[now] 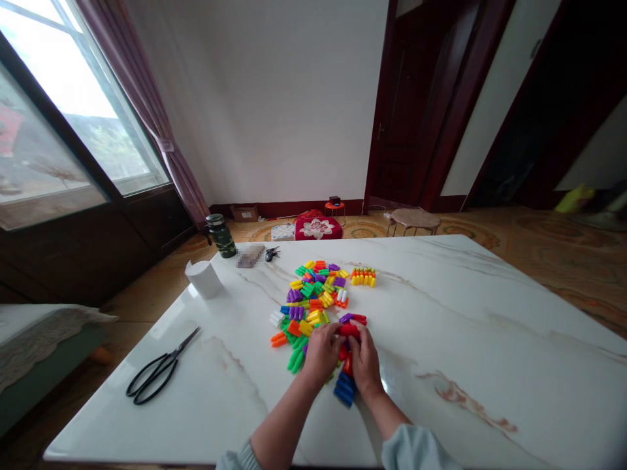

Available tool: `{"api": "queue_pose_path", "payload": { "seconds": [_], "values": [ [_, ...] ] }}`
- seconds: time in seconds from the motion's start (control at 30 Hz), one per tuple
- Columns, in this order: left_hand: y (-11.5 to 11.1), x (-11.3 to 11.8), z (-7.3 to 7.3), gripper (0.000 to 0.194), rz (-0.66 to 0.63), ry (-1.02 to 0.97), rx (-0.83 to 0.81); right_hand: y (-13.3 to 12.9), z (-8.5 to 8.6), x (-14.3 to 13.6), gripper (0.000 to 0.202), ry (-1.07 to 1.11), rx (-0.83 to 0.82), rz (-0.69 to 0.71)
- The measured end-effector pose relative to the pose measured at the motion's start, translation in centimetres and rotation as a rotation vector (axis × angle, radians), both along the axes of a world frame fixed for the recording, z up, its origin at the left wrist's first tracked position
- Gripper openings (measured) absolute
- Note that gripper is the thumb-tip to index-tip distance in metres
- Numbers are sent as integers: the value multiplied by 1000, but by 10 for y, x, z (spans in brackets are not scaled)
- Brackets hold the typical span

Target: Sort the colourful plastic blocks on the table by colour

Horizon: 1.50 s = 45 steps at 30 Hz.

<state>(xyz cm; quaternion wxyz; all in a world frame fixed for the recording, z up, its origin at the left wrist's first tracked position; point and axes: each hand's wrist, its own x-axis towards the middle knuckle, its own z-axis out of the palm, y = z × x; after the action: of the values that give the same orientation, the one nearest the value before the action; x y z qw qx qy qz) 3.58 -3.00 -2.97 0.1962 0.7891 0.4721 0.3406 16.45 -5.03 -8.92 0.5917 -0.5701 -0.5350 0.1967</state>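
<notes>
Between the fingertips of both hands is a red plastic building block with rounded, bullet-like ends. My left hand grips its left side, and my right hand has the right side, both with fingers closed. Under and around them spreads a pile of the same kind of blocks in many colours. Close by lie blue blocks in front, green blocks to the left and yellow blocks behind. My fingers cover part of the red block and some of the pile.
Joined yellow and orange blocks stand right of the pile. On the left of the white marble-patterned table lie black-handled scissors and a white paper roll. Farther back are a dark bottle and small black clippers.
</notes>
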Motion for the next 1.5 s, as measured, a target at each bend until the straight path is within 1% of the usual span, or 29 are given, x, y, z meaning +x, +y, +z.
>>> {"api": "queue_pose_path", "payload": {
  "seconds": [0.07,0.13,0.2,0.27,0.33,0.43,0.57,0.7,0.8,0.9,1.0,1.1,1.17,1.27,1.37,1.5],
  "values": [
    [-6,-7,-2,28,3,22,89,0,1,0,35,26,-7,-12],
    [-13,-17,-2,29,7,91,199,1,1,-1,38,52,-26,-43],
    [-20,-31,-2,38,-9,196,263,2,-2,-1,44,74,-44,-90],
    [-24,-47,-2,54,-58,311,277,3,-6,-1,53,94,-58,-140],
    [-24,-61,-3,66,-121,407,265,5,-11,-1,59,101,-77,-173],
    [-21,-77,-6,73,-197,485,248,7,-18,-1,63,66,-98,-208],
    [-15,-83,-10,77,-226,497,273,10,-22,-1,63,-11,-117,-222],
    [-13,-82,-15,73,-222,483,278,18,-14,-5,49,-130,-138,-212],
    [-14,-82,-16,72,-218,458,298,27,-2,-13,41,-185,-206,-215],
    [-15,-83,-18,74,-218,424,314,36,11,-16,40,-176,-273,-176],
    [-14,-83,-21,74,-286,403,281,46,22,0,39,-179,-279,-109],
    [-12,-83,-24,72,-351,390,230,62,28,37,32,-290,-253,-170],
    [-10,-82,-26,69,-350,368,212,76,29,64,26,-383,-201,-198],
    [-10,-82,-27,66,-331,333,197,98,28,94,22,-473,-163,-175],
    [-11,-83,-27,66,-319,324,180,117,23,105,23,-500,-195,-186],
    [-11,-84,-26,66,-323,326,156,136,15,102,21,-515,-242,-212]
  ]
}}
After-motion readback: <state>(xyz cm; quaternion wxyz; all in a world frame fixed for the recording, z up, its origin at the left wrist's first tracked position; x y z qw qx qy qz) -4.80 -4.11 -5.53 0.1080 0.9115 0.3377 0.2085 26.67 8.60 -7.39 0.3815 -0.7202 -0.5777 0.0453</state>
